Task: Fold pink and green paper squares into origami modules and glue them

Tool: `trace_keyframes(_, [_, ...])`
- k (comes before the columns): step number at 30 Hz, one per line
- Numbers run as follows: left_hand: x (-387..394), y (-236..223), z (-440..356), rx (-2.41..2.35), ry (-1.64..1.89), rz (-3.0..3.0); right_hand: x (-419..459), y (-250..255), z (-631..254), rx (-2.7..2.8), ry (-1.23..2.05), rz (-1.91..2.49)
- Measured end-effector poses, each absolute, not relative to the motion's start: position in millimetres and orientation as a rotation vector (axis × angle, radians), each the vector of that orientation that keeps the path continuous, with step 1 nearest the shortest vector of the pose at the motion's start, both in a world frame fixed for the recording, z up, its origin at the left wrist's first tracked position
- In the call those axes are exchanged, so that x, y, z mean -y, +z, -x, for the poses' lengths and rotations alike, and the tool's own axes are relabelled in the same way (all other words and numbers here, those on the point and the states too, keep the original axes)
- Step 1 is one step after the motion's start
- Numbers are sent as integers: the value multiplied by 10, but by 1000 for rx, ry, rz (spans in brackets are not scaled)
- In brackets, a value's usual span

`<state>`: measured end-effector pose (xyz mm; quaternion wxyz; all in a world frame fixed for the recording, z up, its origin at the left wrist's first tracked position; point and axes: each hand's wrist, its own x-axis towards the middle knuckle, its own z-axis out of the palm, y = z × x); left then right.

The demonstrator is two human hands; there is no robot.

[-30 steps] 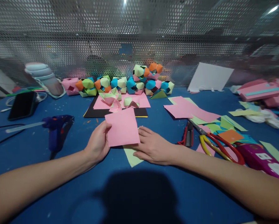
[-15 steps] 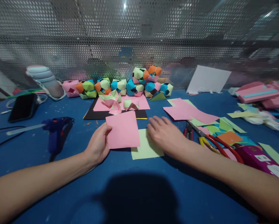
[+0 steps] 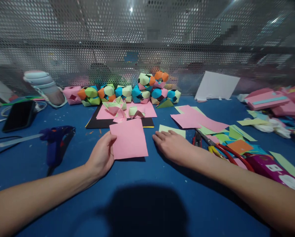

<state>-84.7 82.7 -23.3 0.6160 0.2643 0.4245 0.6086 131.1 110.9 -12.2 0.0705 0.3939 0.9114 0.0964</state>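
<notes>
Center frame, you pinch a square pink sheet (image 3: pixel 129 140) at its left edge with your left hand (image 3: pixel 101 153), thumb across its face and the other fingers hidden behind. Just right of center, your right hand (image 3: pixel 173 146) lies back-up over a pale green sheet (image 3: pixel 166 127), fingers slightly spread, the thumb out of sight. A dark band of shadow beneath the pink sheet's lower edge suggests it is held a little off the blue table (image 3: pixel 93 207). Good handling here likely means a light left pinch, so the thumb leaves no crease, and flat, even fingertips on the green sheet, so it neither buckles nor skews. Mind the scissors (image 3: pixel 211 141), near your right forearm at the frame's right; the glue gun (image 3: pixel 54 141) rests at left.
</notes>
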Motion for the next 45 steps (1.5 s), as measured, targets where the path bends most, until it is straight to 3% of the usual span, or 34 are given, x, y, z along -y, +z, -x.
trace_keyframes(2, [-831,-249,846,-969,1396,-661,-1150,-72,-1337,-2802,242,-1283])
trace_keyframes(4, [-831,-259,840,-969,1385,-700,-1161,-26,-1312,-3014,-69,-1393])
trace_keyframes(9, [-800,-280,824,-986,1291,-789,-1119,-68,-1146,-3046,-1522,-1782])
trace_keyframes(14, [-774,-317,830,-1023,1211,-843,-1125,-229,-1095,-2747,-1950,-1888])
trace_keyframes(17, [-776,-329,838,-1046,1238,-865,-1143,-251,-1114,-2717,-1961,-1821])
trace_keyframes(25, [-793,-245,899,-1350,1216,-1246,-1186,-221,-1156,-2857,-1614,-1750])
trace_keyframes(32, [-820,-208,970,-1447,1155,-1383,-1201,-246,-1139,-2794,-2030,-1914])
trace_keyframes(45, [-844,-215,978,-1409,1149,-1269,-1145,-310,-1122,-2914,-1939,-1992])
